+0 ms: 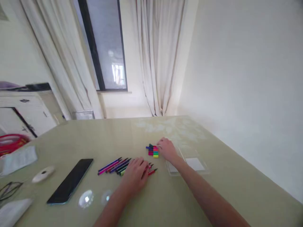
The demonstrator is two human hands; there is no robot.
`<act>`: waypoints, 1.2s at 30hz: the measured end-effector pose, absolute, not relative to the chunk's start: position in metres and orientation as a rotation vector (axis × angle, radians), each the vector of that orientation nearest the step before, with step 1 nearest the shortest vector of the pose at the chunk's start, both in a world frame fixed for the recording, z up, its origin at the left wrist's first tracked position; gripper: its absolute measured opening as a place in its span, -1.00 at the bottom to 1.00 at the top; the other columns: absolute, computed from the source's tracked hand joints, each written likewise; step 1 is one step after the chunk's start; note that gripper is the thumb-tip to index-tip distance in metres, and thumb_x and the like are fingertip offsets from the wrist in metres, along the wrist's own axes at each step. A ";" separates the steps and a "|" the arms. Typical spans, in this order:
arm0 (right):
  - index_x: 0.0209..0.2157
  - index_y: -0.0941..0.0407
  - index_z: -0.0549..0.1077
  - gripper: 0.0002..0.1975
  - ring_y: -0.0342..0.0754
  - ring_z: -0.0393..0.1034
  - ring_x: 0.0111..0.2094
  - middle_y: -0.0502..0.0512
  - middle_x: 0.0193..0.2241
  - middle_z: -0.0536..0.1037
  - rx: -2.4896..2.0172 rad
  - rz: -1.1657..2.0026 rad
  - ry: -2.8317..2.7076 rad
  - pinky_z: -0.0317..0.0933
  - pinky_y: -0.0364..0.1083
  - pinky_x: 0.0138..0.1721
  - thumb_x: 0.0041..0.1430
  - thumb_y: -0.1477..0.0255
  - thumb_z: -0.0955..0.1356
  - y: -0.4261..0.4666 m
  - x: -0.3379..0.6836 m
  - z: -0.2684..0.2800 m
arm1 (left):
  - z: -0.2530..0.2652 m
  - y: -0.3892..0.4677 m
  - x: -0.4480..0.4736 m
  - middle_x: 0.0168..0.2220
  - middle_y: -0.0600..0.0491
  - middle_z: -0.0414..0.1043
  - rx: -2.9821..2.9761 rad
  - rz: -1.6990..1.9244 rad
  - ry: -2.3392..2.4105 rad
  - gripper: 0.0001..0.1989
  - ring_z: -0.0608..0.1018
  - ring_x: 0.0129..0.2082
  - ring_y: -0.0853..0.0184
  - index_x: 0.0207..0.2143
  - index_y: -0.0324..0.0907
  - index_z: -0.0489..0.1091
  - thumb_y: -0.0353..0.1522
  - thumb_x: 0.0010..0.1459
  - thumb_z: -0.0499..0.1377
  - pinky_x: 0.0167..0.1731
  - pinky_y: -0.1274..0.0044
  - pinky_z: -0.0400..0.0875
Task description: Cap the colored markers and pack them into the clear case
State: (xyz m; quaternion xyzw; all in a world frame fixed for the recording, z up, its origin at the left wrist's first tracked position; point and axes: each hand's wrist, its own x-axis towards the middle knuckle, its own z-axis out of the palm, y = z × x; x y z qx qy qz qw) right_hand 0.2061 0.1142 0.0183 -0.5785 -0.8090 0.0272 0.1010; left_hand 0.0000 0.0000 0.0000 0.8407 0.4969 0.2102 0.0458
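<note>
A row of uncapped felt-tip markers (113, 166) in several colours lies on the table, tips pointing away to the right. Over its right end, my left hand (135, 172) is curled palm down, a red-pink marker showing between thumb and fingers. One red marker (152, 171) sticks out just right of that hand. Farther off, a small cluster of coloured marker caps (153, 151) sits on the tabletop. My right hand (167, 149) reaches to the cluster's right edge with its fingers bent together; a cap appears to be at the fingertips, partly hidden.
A clear plastic case (204, 168) with white inside lies under and beside my right forearm. To the left are a black phone (71, 180), a white computer mouse (43, 174), glasses (9, 189) and a red basket (14, 143). The table (106, 132) meets a wall on the right.
</note>
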 end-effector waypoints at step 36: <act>-0.14 0.03 0.58 -0.79 -0.05 0.46 -0.26 0.05 -0.26 0.61 -0.960 0.716 -1.904 0.31 -0.09 -0.16 0.38 0.23 0.37 0.032 0.231 0.005 | -0.010 0.008 0.002 -0.18 0.03 0.53 2.305 0.939 1.554 -0.78 0.59 -0.17 0.24 -0.08 -0.04 0.46 -0.24 0.43 0.03 -0.15 0.46 0.46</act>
